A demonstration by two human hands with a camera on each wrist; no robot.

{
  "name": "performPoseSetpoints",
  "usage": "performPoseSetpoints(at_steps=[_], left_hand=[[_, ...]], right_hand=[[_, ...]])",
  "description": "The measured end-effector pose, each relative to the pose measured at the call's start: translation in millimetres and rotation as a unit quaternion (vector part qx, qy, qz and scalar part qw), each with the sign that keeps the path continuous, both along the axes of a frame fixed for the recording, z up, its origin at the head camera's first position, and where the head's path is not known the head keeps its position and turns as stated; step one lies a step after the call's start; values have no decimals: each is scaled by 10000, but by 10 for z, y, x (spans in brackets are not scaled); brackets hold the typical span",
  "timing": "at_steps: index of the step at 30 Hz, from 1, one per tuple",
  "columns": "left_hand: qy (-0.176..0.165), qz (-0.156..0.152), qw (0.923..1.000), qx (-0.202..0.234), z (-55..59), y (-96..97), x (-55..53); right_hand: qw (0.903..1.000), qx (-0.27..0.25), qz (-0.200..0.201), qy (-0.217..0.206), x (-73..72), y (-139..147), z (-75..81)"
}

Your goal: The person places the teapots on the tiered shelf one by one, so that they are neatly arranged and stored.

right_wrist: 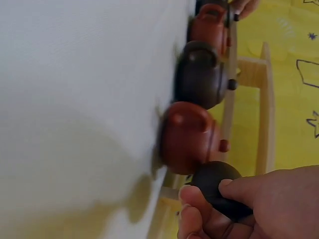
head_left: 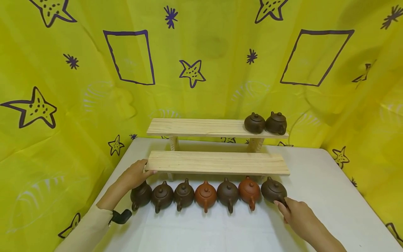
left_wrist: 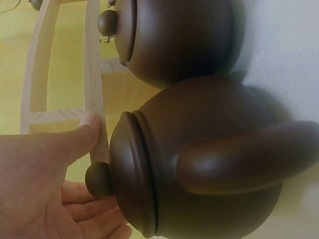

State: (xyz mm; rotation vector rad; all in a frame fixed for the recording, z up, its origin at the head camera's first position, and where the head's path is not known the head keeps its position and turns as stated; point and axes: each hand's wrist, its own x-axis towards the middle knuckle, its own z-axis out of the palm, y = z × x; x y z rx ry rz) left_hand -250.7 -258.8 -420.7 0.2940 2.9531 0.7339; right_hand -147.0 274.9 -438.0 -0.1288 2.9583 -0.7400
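Note:
My right hand (head_left: 297, 217) pinches the handle of a dark brown teapot (head_left: 273, 190) at the right end of a row of teapots. In the right wrist view, thumb and fingers close on this dark teapot (right_wrist: 219, 186), next to a reddish teapot (right_wrist: 187, 139). My left hand (head_left: 135, 174) grips the left end of the lower board of a wooden two-tier shelf (head_left: 217, 162), its thumb along the front edge. Just below that hand stands the leftmost dark teapot (head_left: 141, 196); the left wrist view shows its lid and handle up close, with fingers partly hidden behind the lid.
Between the two end teapots stand several more, dark brown and reddish, such as a reddish one (head_left: 206, 194), handles toward me. Two dark teapots (head_left: 255, 123) sit at the right of the upper board (head_left: 195, 126). A yellow patterned curtain (head_left: 214, 45) surrounds the white table (head_left: 201, 234).

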Motion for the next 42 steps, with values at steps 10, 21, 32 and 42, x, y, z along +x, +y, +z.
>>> performPoseSetpoints(at_steps=[10,21,32,42], left_hand=[[15,13,10000,31,0,10,-9],[2,47,10000,8,-4,17,-11],[72,5,9999,72,-28,6,-13],[60,43,10000,-63,-12,15,-10]], right_hand=[[9979,-96,323,549,-93,-161,345],[9858,-44,742,1504,-557,-556,784],[9844,-175,851,1527,-1233,-941,1001],[9798,-92,597,1904,-1606,-1106,1017]])
